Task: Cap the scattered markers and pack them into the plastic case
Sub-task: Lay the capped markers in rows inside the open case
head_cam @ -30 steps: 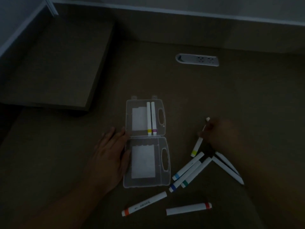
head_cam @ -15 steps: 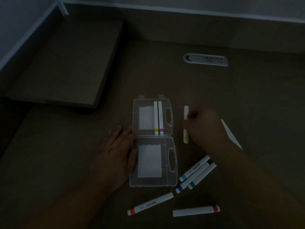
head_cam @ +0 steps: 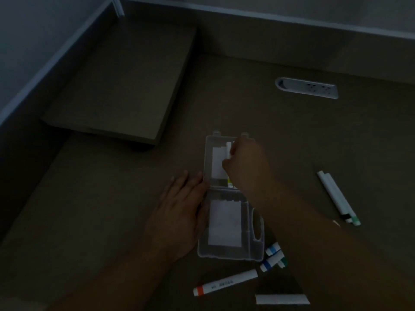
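The scene is dim. A clear plastic case (head_cam: 229, 221) lies open and flat on the desk (head_cam: 292, 135) at the centre of the frame, its two halves one above the other, hinge running left to right between them and a handle cut-out on the right edge of the lower half.

The right hand (head_cam: 243, 162) is over the upper half of the case, fingers curled and pinching a white marker (head_cam: 228, 151). That marker's long axis runs up and down the frame, with a yellowish end showing at the bottom, near the hinge. Whether it already rests on the case floor cannot be told, and the hand hides the rest of that half.

The left hand (head_cam: 179, 212) lies flat on the desk against the left edge of the case, fingers straight and close together, pointing toward the top of the frame, fingertips touching the case wall near the hinge.

At the lower right corner of the case, three markers (head_cam: 274, 257) show their blue and green ends, slanting up to the right under the right forearm. Below them an orange-ended marker (head_cam: 224, 281) lies nearly level, orange end to the left. A further white marker (head_cam: 281, 299) lies level at the bottom edge. At right, two markers (head_cam: 336, 196) lie side by side, slanting down to the right, coloured ends lowest.

A power strip (head_cam: 306, 88) sits at the upper right.
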`<state>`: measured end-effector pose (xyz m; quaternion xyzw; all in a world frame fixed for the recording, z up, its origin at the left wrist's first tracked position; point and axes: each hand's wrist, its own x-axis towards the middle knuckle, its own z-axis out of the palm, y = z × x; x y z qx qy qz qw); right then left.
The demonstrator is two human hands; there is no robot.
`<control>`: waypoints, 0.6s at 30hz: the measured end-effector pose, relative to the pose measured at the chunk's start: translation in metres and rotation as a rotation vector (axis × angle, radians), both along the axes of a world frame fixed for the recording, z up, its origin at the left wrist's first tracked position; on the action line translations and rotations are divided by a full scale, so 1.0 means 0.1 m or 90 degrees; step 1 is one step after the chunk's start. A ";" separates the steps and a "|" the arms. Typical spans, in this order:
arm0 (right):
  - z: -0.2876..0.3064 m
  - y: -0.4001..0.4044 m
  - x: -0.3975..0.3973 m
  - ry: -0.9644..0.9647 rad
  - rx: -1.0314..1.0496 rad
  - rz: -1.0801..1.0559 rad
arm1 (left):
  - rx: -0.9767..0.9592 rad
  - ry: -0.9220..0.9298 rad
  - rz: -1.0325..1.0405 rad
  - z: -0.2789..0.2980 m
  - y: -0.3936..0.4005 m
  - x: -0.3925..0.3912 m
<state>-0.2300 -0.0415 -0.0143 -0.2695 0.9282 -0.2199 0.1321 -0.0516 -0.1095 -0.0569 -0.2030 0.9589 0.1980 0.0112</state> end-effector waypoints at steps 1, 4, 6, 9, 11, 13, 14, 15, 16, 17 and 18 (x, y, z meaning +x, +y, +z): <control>-0.01 0.00 0.00 -0.001 0.005 0.004 | -0.002 -0.005 -0.004 0.00 0.00 0.00; -0.03 0.01 -0.01 -0.027 0.014 0.003 | 0.003 -0.010 -0.006 0.00 -0.02 0.01; -0.03 0.01 -0.01 -0.026 0.021 0.009 | 0.001 -0.005 -0.005 0.00 -0.02 0.02; -0.04 0.00 0.00 -0.007 0.020 0.014 | -0.002 -0.005 -0.007 -0.01 -0.01 0.02; -0.06 -0.01 0.00 0.000 0.019 0.017 | 0.002 -0.002 -0.006 0.00 -0.01 0.01; -0.07 0.00 0.01 0.004 0.031 0.030 | 0.005 -0.008 -0.005 0.02 -0.01 0.01; -0.08 0.00 0.02 0.009 0.039 0.040 | 0.005 -0.009 -0.005 0.02 -0.01 0.01; -0.07 -0.01 0.02 0.014 0.046 0.049 | 0.006 -0.006 -0.005 0.02 -0.01 0.01; -0.07 -0.02 0.02 0.009 0.048 0.050 | 0.008 -0.003 -0.004 0.01 -0.01 0.01; -0.07 -0.02 0.02 -0.002 0.047 0.054 | 0.011 -0.002 -0.004 0.01 -0.01 0.01; -0.05 -0.01 0.02 -0.016 0.051 0.063 | 0.015 -0.004 -0.002 0.01 -0.02 0.02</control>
